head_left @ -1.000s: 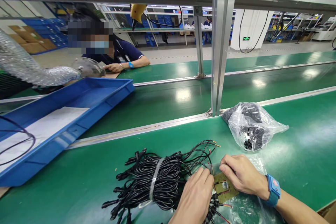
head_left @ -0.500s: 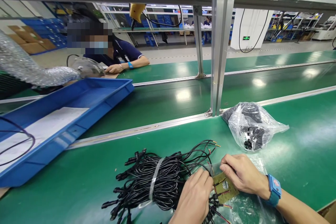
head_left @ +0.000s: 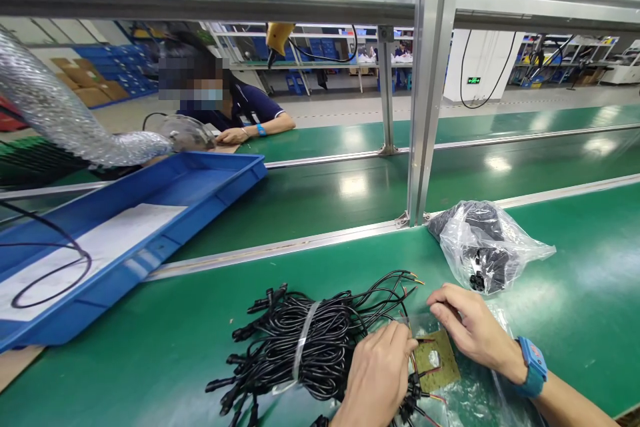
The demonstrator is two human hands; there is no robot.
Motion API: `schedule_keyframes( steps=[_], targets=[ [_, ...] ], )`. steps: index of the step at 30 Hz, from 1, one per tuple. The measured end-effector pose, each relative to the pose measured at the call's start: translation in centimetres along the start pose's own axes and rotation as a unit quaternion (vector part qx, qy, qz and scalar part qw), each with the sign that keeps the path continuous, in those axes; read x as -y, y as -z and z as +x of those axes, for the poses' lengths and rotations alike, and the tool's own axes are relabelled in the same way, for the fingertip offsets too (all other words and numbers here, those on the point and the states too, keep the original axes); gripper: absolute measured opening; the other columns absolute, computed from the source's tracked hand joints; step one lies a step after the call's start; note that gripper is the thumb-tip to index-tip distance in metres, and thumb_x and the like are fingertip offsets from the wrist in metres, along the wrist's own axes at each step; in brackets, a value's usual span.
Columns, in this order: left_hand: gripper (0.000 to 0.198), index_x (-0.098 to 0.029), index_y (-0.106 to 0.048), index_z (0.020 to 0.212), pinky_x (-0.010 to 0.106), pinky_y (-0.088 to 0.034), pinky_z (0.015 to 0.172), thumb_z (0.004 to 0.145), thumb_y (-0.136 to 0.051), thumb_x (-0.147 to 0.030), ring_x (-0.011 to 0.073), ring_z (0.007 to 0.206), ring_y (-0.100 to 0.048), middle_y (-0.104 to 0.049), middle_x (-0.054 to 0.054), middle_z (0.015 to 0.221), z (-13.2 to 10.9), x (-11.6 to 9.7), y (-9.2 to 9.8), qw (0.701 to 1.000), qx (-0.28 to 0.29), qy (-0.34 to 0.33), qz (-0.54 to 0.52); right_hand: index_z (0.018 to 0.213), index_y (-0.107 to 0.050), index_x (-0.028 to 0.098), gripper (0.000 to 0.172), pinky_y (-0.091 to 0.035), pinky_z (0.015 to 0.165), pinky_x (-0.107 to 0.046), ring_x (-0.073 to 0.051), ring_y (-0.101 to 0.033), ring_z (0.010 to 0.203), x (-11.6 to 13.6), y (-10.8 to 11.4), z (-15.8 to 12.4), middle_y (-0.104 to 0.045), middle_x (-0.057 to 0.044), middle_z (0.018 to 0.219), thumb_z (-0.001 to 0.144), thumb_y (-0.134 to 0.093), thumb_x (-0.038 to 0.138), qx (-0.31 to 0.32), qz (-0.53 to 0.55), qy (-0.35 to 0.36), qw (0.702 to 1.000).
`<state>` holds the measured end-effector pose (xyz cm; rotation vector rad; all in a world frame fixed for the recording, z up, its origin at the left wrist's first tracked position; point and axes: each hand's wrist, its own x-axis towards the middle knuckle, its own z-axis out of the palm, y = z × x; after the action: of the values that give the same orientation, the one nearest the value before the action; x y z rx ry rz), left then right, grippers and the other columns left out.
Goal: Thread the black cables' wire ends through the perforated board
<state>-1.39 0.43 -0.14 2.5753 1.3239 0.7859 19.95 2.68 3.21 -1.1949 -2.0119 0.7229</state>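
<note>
A bundle of black cables (head_left: 320, 340), tied with a clear band, lies on the green bench. Black connectors stick out on its left; thin stripped wires fan out on its right. At the bundle's right end, my left hand (head_left: 380, 370) is closed on a cable whose wire end shows past the fingertips. Beside it a yellow-brown plate (head_left: 440, 373) with a hole lies on clear plastic film, with wire ends over it. Just above the plate's upper right corner is my right hand (head_left: 473, 323), fingers curled together; whatever they may hold is hidden.
A clear bag of black parts (head_left: 480, 247) stands behind my right hand. On the left, a blue tray (head_left: 215, 197) holds white paper and a loose cable. A metal post (head_left: 425, 100) rises behind the bench. Across from me, a co-worker's forearm (head_left: 277, 123) rests on the far bench.
My right hand has lifted away from the plate, up and to the right, uncovering more of it. My left hand stays at the cable ends. The view has shifted slightly.
</note>
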Motion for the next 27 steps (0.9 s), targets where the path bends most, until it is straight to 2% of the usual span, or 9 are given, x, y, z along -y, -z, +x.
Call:
schedule_keyframes(
  steps=[4,8,11,20,27],
  targets=[
    [0.019,-0.022,-0.053,0.089,0.026,-0.043,0.059,0.103,-0.044,-0.014,0.0142,0.063,-0.061,-0.061,-0.002,0.074,0.1,0.2,0.1,0.992,-0.075,0.026,-0.102,0.107,-0.066,0.020,0.027,-0.048,0.076,-0.033,-0.021,-0.062,0.084,-0.1,0.7,0.0,-0.069,-0.007,0.096,0.105,-0.049,0.040,0.005,0.077,-0.062,0.995],
    [0.019,-0.022,-0.053,0.088,0.023,-0.044,0.060,0.104,-0.045,-0.016,0.0129,0.063,-0.061,-0.060,-0.002,0.073,0.1,0.3,0.2,0.985,-0.116,0.025,-0.127,0.111,-0.064,0.019,0.032,-0.048,0.066,-0.030,-0.018,-0.057,0.072,-0.6,0.7,-0.2,-0.065,-0.003,0.085,0.102,-0.055,0.049,0.047,0.182,-0.128,0.974],
    [0.018,-0.022,-0.053,0.089,0.023,-0.045,0.061,0.104,-0.045,-0.016,0.0124,0.062,-0.061,-0.060,-0.002,0.073,0.0,0.3,0.1,0.983,-0.124,0.026,-0.134,0.112,-0.063,0.019,0.034,-0.049,0.067,-0.030,-0.017,-0.057,0.072,-0.9,0.4,-0.1,-0.064,-0.003,0.086,0.101,-0.056,0.050,0.064,0.225,-0.145,0.962],
    [0.016,-0.021,-0.055,0.090,0.023,-0.047,0.060,0.103,-0.047,-0.015,0.0122,0.062,-0.062,-0.061,-0.002,0.073,-0.2,0.5,0.1,0.982,-0.128,0.029,-0.138,0.110,-0.062,0.018,0.040,-0.049,0.068,-0.030,-0.016,-0.058,0.072,-0.7,0.0,-0.2,-0.063,-0.002,0.083,0.099,-0.056,0.057,0.090,0.256,-0.164,0.948],
    [0.017,-0.021,-0.054,0.089,0.023,-0.047,0.060,0.103,-0.047,-0.016,0.0125,0.063,-0.061,-0.060,-0.001,0.073,-0.3,0.6,0.0,0.983,-0.115,0.026,-0.144,0.110,-0.062,0.017,0.045,-0.050,0.068,-0.030,-0.016,-0.059,0.071,-0.6,-0.1,-0.1,-0.063,-0.002,0.081,0.099,-0.056,0.060,0.086,0.267,-0.167,0.945]
  ],
)
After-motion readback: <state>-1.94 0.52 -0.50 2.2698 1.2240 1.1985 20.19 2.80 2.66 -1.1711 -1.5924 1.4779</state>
